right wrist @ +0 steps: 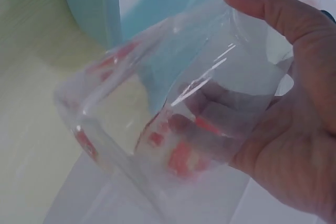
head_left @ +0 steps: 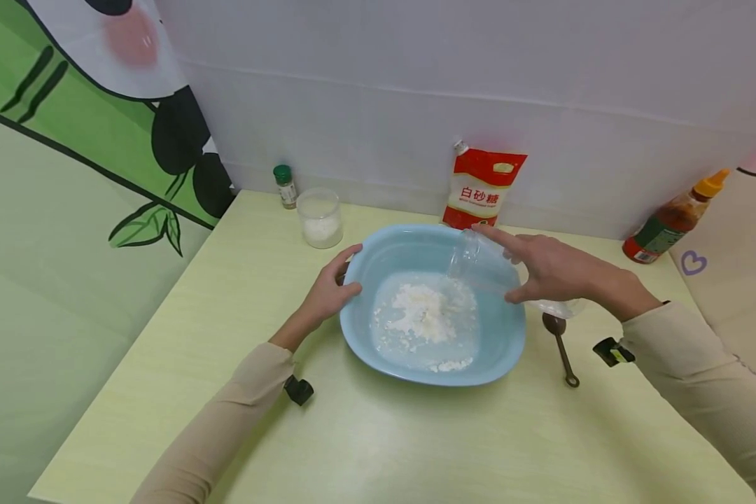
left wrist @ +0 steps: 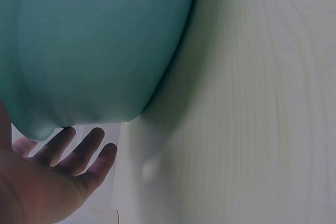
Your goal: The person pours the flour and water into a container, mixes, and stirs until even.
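Light-blue basin (head_left: 390, 245), rounded oblong, smooth and glossy, is sitting mid-desk (head_left: 378, 448), nearer the back edge. White powder (head_left: 422, 311) is lying on its floor in a ragged, clumpy heap, finer bits scattering around. Hands are working apart. Left hand (head_left: 327, 294) is gripping the basin's left rim, thumb hooking over the inside, fingers lying outside. Right hand (head_left: 554, 266) is clasping a clear container (head_left: 488, 269), smooth and see-through, which is tilting with one end over the basin's right part. Dark spoon (head_left: 554, 324), oval bowl and slim handle, is lying between basin and right edge. Along the back edge: small green-capped jar (head_left: 285, 187) is standing by the back-left corner; clear round tumbler (head_left: 319, 224), just beside, is holding something white; crinkly red-and-white pouch (head_left: 481, 189) is standing behind the basin; orange-capped bottle (head_left: 666, 227) is occupying the back-right corner.
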`<state>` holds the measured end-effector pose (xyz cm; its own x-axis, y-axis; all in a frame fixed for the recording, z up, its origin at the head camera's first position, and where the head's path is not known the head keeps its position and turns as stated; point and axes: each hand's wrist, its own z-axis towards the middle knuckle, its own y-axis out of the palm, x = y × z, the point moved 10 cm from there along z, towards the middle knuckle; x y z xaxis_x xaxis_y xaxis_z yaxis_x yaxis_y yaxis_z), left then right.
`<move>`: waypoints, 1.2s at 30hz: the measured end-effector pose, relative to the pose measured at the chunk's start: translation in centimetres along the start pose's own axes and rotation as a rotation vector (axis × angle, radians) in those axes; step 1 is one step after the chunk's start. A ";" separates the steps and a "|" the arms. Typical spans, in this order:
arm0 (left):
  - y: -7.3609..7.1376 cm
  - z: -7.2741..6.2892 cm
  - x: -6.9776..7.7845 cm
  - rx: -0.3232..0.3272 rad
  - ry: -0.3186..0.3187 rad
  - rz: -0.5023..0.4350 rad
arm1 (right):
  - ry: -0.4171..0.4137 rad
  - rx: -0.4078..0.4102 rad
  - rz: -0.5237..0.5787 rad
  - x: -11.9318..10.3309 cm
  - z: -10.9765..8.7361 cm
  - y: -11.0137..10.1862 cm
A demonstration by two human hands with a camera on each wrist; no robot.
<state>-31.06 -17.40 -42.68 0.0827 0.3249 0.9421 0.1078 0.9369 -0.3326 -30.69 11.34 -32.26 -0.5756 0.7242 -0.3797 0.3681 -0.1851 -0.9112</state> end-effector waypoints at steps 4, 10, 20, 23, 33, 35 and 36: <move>0.0 0.0 0.0 0.001 0.003 -0.002 | 0.008 0.046 0.028 0.5 -0.2 -0.9; 0.0 0.1 -0.2 0.003 0.003 0.011 | 0.060 0.170 0.090 1.8 -1.2 -3.0; 0.0 0.2 -0.3 0.002 0.000 0.008 | 0.123 0.459 0.288 5.5 -3.0 -6.6; -0.1 0.2 -0.4 0.004 0.001 0.002 | 0.159 0.532 0.364 7.2 -3.4 -7.1; 0.0 0.1 -0.4 -0.002 -0.004 0.003 | 0.262 0.703 0.474 12.6 -3.6 -6.7; 0.0 0.1 -0.4 -0.003 -0.007 0.007 | 0.276 0.739 0.467 13.4 -3.7 -6.6; 0.0 0.1 -0.3 -0.004 -0.008 0.008 | 0.280 0.758 0.461 13.7 -3.7 -6.6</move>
<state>-31.21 -17.45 -43.02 0.0754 0.3338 0.9396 0.1109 0.9337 -0.3406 -38.29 24.92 -30.82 -0.2576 0.5869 -0.7676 -0.1160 -0.8075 -0.5784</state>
